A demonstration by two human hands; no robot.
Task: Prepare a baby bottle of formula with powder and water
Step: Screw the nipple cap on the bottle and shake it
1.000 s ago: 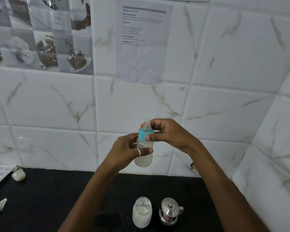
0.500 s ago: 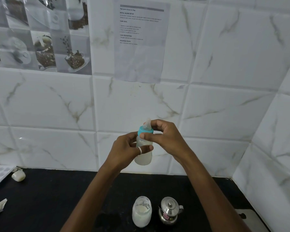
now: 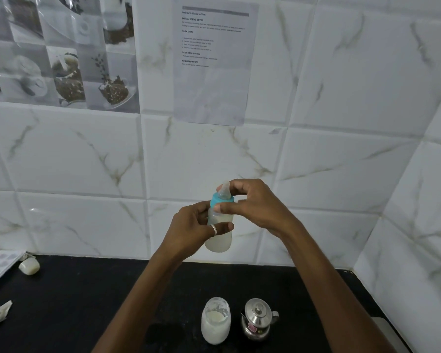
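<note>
Head view: baby bottle (image 3: 218, 235) held upright above desk (image 3: 61, 301), milky liquid inside. Left hand (image 3: 192, 229) grip clamped on bottle body; right hand (image 3: 252, 208) grip pinched on blue collar (image 3: 220, 201). Jar (image 3: 215, 320) and steel pot (image 3: 257, 318) seen at 6 o'clock below.
</note>
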